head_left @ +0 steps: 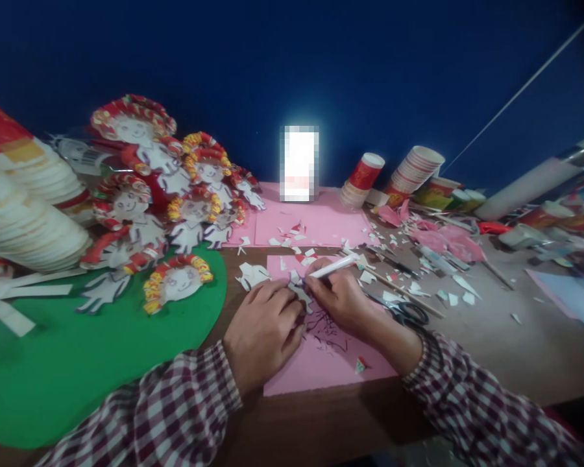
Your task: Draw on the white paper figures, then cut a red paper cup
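My right hand (343, 295) is closed round a white marker pen (339, 264), its tip down on a small white paper cutout (299, 292). That cutout lies on a pink sheet (292, 379) with dark scribbles. Fingers bent and together, my left hand (267, 327) holds the cutout down from the left, hiding part of it. Just beyond my left fingers lies another white cutout (253, 275) with dark outlines. Black-handled scissors (409, 312) rest beside my right wrist.
Paper dolls with red and yellow curled trim, including one doll head (179, 285), lie on and behind a green board (141, 344). Stacked paper cups (24, 214) lean at left; more cups (416, 172) stand at back right. Paper scraps (452, 298) litter the table around a wooden stick (403, 290).
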`<action>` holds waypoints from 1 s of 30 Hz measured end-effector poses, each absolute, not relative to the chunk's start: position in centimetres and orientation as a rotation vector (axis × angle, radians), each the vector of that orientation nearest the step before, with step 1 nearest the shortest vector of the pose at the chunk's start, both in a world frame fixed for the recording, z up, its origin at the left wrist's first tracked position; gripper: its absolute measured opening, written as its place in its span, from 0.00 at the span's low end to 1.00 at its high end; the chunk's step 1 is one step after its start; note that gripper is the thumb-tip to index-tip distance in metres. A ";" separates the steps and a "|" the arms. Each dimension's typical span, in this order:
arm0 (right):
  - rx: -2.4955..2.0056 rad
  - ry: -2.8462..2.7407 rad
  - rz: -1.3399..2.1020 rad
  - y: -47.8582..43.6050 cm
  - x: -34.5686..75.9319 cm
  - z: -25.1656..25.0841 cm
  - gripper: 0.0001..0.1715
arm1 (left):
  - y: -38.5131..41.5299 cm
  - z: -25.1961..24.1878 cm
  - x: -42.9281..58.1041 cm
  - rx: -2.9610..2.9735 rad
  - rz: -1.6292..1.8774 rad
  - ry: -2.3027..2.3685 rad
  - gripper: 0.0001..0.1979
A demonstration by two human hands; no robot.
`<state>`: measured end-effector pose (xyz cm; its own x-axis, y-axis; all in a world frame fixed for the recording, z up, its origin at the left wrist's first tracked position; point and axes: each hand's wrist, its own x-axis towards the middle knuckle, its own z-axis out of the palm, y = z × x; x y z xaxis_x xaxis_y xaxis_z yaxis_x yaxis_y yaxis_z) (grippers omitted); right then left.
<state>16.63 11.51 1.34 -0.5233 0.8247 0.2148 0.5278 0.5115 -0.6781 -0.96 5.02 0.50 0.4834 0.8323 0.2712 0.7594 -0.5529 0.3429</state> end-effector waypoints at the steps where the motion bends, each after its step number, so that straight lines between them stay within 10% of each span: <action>1: -1.108 -2.246 0.756 11.5 16.6 1.3 0.09 | 5.0 0.5 -1.0 2.551 0.610 1.382 0.11; 30: -1.112 -2.241 0.831 11.5 16.6 1.7 0.08 | 5.0 0.4 -1.0 2.574 0.593 1.393 0.12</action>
